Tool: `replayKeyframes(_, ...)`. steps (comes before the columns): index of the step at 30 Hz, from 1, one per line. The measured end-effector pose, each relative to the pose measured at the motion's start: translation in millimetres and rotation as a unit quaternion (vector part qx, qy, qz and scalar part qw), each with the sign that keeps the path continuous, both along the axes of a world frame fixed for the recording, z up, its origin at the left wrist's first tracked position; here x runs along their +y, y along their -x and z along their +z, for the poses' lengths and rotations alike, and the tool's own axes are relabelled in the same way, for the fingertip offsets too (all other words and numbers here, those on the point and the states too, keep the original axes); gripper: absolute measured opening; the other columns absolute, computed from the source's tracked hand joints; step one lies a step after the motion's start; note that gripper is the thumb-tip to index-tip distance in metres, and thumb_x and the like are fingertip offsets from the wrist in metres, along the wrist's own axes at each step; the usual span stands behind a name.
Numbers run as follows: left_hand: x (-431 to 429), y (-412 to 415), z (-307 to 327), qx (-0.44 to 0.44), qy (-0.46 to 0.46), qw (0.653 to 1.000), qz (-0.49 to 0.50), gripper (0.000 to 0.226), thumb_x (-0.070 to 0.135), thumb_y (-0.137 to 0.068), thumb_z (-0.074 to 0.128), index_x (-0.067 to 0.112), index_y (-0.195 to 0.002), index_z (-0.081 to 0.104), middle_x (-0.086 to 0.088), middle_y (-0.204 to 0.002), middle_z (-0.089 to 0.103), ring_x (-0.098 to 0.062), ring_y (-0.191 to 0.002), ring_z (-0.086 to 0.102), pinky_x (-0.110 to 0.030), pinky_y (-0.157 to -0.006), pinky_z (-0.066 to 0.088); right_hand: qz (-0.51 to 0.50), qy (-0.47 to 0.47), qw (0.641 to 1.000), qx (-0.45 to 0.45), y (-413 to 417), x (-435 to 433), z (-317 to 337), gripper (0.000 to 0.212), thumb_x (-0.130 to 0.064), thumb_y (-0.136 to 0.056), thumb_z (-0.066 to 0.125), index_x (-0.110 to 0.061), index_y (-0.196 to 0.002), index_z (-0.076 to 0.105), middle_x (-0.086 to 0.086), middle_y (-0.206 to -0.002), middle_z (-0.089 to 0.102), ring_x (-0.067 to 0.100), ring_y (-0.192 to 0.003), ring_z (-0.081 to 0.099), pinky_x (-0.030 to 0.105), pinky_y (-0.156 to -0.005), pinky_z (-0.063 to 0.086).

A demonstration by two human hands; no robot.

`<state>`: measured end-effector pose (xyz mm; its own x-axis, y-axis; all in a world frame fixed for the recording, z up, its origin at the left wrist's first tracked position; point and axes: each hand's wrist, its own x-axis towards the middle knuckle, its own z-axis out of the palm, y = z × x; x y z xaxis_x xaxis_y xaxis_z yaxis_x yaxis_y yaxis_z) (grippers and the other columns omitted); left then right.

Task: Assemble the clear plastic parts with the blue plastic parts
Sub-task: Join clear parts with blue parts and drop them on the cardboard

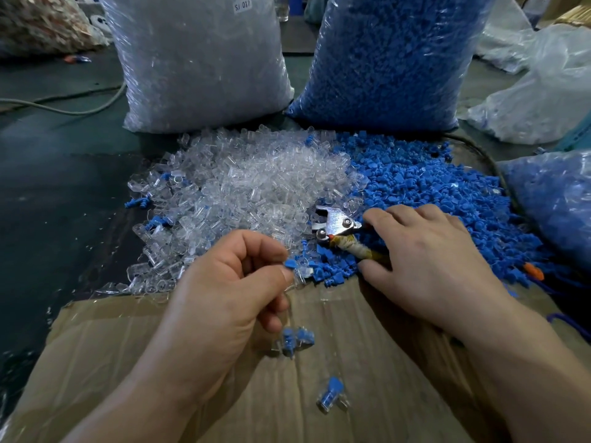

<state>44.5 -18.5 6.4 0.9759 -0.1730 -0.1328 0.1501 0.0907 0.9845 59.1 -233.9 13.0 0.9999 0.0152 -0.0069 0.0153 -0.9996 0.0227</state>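
— Where's the piece being worked?
— The left hand (236, 282) pinches a blue part (290, 263) and a clear part (302, 274) above the cardboard (367, 362).
— The right hand (428, 251)?
— On the blue pile (431, 180), over the metal tool (335, 223); I cannot tell whether it grips.
— Bags?
— The clear-parts bag (198, 68) has a label (242, 5) reading "SJ 017"; the blue-parts bag (390, 59) stands beside it.

Place: I take it for a factory assembly floor.
Stock: beyond the cardboard sheet (361, 356) I see a clear-parts sack (198, 65) and a blue-parts sack (390, 59).
Heaps: loose clear pile (249, 180) and blue pile (431, 183) at its far edge.
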Motion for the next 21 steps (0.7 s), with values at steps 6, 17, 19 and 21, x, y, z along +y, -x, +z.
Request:
replayKeyframes(6, -3, 2, 0, 0.014, 0.022, 0.999, 0.019, 0.015, -0.009, -0.086, 0.064, 0.006, -0.085, 0.066, -0.008, -0.056, 0.057, -0.015, -0.043, 0.051, -0.02, -0.037, 0.044, -0.004, -0.02, 0.999, -0.051, -3, 2, 1, 0.047, -0.054, -0.084, 0.039, -0.034, -0.126, 0.046, -0.009, -0.105, 0.061, 0.021, -0.098, 0.046, 0.042, -0.091, 0.032)
replayKeyframes(17, 4, -4, -5, -0.029, 0.01, 0.999, 0.027, 0.022, 0.004, -0.083, 0.067, 0.025, -0.078, 0.071, -0.004, -0.059, 0.061, -0.015, -0.045, 0.054, -0.019, -0.04, 0.045, 0.123, -0.158, 0.969, -0.143, 22, 6, 18, 0.042, -0.043, -0.083, 0.05, -0.018, -0.115, 0.06, -0.005, -0.09, 0.061, 0.019, -0.082, 0.056, 0.031, -0.064, 0.043)
replayKeyframes(19, 4, -6, -4, -0.049, 0.012, 0.998, 0.027, 0.015, 0.013, -0.077, 0.068, 0.028, -0.078, 0.07, -0.002, -0.061, 0.063, -0.014, -0.045, 0.055, -0.017, -0.039, 0.044, 0.159, -0.15, 0.968, -0.12, 27, 9, 16, 0.047, -0.045, -0.082, 0.047, -0.018, -0.118, 0.06, -0.004, -0.094, 0.064, 0.021, -0.086, 0.058, 0.037, -0.067, 0.05)
replayKeyframes(21, 5, -6, -3, -0.063, 0.02, 0.998, 0.02, 0.011, 0.019, -0.071, 0.068, 0.028, -0.078, 0.071, -0.003, -0.066, 0.066, -0.013, -0.048, 0.057, -0.017, -0.041, 0.046, 0.178, -0.148, 0.967, -0.109, 29, 12, 15, 0.051, -0.046, -0.081, 0.046, -0.017, -0.12, 0.06, -0.003, -0.097, 0.064, 0.023, -0.088, 0.058, 0.043, -0.07, 0.053)
